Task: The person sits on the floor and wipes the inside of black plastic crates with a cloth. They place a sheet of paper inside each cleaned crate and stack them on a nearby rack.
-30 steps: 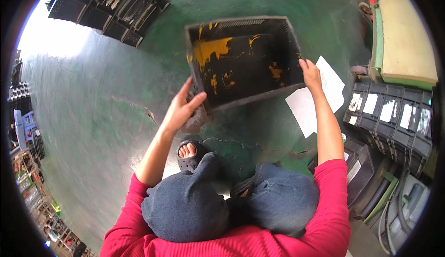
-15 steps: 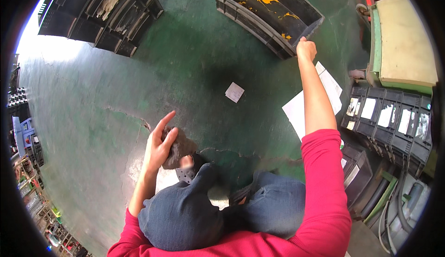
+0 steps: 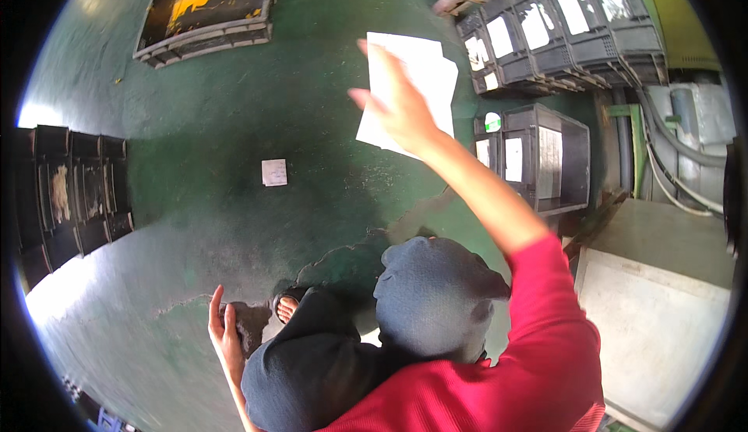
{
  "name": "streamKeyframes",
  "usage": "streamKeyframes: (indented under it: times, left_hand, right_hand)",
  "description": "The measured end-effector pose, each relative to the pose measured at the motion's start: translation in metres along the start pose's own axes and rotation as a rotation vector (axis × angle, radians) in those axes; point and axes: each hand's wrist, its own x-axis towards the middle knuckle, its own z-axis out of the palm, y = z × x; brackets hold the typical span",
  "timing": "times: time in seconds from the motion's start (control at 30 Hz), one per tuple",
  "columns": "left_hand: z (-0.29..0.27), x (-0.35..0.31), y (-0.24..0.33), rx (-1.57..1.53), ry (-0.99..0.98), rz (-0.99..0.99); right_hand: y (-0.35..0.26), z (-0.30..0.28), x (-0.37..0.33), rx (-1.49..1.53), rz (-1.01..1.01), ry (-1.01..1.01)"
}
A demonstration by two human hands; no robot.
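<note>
Well, from far off, I saw in the head view that my right hand [image 3: 401,112] was spread wide over the white papers [image 3: 438,85]; blur hid any touch. Sliding one fingertip softly under an edge seemed best for such thin sheets. My left hand [image 3: 226,335] was beside a dark lump [image 3: 252,327]; I couldn't tell its grip. Left of and beyond the right hand, a black crate [image 3: 210,42] had orange stains [image 3: 191,1] inside.

Between the hands [image 3: 401,105] the floor [image 3: 327,206] had room, but black crates [image 3: 78,198] blocked the left, grey crates [image 3: 549,46] the far right.
</note>
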Motion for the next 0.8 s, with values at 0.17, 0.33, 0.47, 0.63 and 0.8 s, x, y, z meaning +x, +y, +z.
streamKeyframes:
  times: [0.17,0.33,0.47,0.63,0.8]
  left_hand:
    - [-0.027,0.02,-0.018,0.084,-0.052,0.077]
    - [0.009,0.042,0.049,0.201,-0.155,0.258]
    - [0.01,0.031,0.058,0.145,-0.146,0.311]
    - [0.002,0.021,0.019,0.101,-0.139,0.184]
    - [0.062,0.042,0.042,0.322,-0.376,0.374]
  right_hand:
    - [0.063,-0.155,-0.145,-0.772,0.503,0.511]
    - [0.134,-0.191,-0.236,-0.598,1.137,-0.058]
    - [0.159,-0.251,-0.268,-0.481,1.036,0.163]
    - [0.126,-0.269,-0.252,-0.474,0.993,0.213]
    - [0.12,-0.221,-0.247,-0.708,0.986,0.002]
